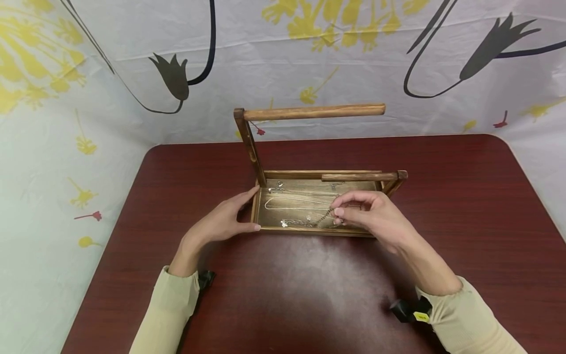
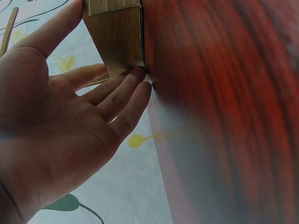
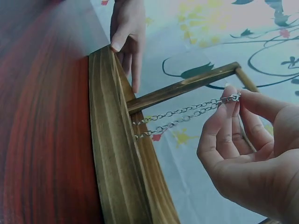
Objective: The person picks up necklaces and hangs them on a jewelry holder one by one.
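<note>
A wooden jewelry stand [image 1: 309, 231] has a shallow tray base with several thin necklaces [image 1: 292, 199] lying in it. My left hand [image 1: 223, 216] rests against the tray's left end, thumb at the front corner and index finger further back. The left wrist view shows its fingers [image 2: 124, 100] mostly straight, tips at the wooden end. My right hand [image 1: 380, 216], over the tray's right part, pinches a silver-toned chain necklace [image 3: 187, 112] between thumb and fingertips. In the right wrist view the chain runs down in two strands behind the tray's front wall.
From the tray's left rises a tall post [image 1: 249, 147] carrying a horizontal bar [image 1: 314, 112]. A lower bar [image 1: 358, 177] sits at the right post. The stand is on a dark red wooden table [image 1: 177, 182], with a printed white cloth [image 1: 287, 59] behind.
</note>
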`<action>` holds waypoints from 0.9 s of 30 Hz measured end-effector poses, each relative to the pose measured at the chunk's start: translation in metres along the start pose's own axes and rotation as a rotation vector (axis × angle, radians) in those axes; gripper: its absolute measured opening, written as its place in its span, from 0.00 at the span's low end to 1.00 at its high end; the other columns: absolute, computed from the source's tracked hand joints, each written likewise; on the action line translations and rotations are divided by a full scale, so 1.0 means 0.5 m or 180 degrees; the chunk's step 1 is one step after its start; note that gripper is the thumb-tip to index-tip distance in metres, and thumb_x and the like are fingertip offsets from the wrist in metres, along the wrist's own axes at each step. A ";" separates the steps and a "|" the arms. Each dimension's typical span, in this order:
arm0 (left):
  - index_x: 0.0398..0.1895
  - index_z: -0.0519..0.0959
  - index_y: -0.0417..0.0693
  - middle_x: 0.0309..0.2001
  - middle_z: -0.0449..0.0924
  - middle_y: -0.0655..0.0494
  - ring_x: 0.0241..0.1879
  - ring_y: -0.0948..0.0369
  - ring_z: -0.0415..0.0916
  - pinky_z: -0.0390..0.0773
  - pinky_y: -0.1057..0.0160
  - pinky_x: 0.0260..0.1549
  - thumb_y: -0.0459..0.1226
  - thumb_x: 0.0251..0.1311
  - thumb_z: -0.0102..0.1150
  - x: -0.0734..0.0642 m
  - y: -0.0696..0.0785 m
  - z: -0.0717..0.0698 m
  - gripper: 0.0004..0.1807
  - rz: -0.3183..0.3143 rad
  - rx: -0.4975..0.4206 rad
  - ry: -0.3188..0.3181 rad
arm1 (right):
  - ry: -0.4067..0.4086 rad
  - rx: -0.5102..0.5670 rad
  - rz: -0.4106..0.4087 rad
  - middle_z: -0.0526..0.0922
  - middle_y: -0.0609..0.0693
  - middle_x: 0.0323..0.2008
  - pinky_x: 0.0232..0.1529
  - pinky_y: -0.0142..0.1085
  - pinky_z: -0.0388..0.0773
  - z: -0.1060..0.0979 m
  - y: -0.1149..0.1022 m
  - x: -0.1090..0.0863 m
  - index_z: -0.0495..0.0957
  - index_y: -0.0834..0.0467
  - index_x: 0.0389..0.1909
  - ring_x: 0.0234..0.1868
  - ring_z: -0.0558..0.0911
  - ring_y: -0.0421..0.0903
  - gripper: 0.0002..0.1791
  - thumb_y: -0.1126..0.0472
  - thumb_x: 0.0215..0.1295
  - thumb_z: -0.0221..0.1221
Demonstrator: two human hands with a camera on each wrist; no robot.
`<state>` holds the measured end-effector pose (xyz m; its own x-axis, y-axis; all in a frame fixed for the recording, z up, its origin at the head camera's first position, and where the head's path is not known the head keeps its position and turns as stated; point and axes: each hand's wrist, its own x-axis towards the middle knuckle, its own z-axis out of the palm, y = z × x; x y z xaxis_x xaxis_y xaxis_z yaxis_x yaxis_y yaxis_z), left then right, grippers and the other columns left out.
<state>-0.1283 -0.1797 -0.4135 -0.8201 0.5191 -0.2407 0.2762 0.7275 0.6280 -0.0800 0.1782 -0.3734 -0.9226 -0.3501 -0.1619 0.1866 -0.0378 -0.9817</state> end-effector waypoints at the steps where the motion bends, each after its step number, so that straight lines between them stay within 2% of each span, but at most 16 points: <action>1: 0.81 0.48 0.58 0.77 0.52 0.53 0.75 0.53 0.51 0.56 0.49 0.71 0.51 0.58 0.70 0.000 0.000 0.000 0.53 -0.0004 -0.0005 -0.0002 | 0.0007 -0.0027 -0.0031 0.86 0.51 0.38 0.42 0.37 0.83 0.001 -0.002 -0.001 0.84 0.62 0.43 0.35 0.86 0.43 0.07 0.67 0.64 0.65; 15: 0.81 0.49 0.58 0.77 0.53 0.53 0.75 0.53 0.51 0.57 0.49 0.70 0.51 0.58 0.70 0.000 -0.003 0.001 0.53 -0.0042 -0.0023 -0.0018 | -0.0048 -0.0030 -0.0279 0.86 0.54 0.36 0.38 0.37 0.84 0.013 -0.041 -0.016 0.83 0.63 0.41 0.32 0.85 0.44 0.06 0.70 0.64 0.64; 19: 0.80 0.49 0.58 0.77 0.54 0.52 0.75 0.53 0.52 0.57 0.48 0.70 0.51 0.58 0.70 0.000 -0.001 0.000 0.52 -0.0043 -0.0030 -0.0029 | -0.0054 0.0023 -0.0370 0.85 0.54 0.33 0.35 0.37 0.83 0.018 -0.062 -0.023 0.83 0.63 0.41 0.30 0.84 0.44 0.06 0.71 0.64 0.63; 27: 0.80 0.49 0.59 0.77 0.53 0.53 0.75 0.54 0.51 0.58 0.49 0.70 0.51 0.58 0.70 0.000 -0.003 -0.002 0.52 -0.0031 -0.0060 -0.0035 | -0.0028 0.0010 -0.0521 0.85 0.53 0.33 0.32 0.34 0.82 0.021 -0.104 -0.038 0.83 0.64 0.41 0.30 0.84 0.43 0.07 0.73 0.63 0.63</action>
<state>-0.1291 -0.1811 -0.4137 -0.8171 0.5170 -0.2550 0.2586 0.7240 0.6395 -0.0684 0.1771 -0.3184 -0.9377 -0.3473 0.0012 0.0350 -0.0979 -0.9946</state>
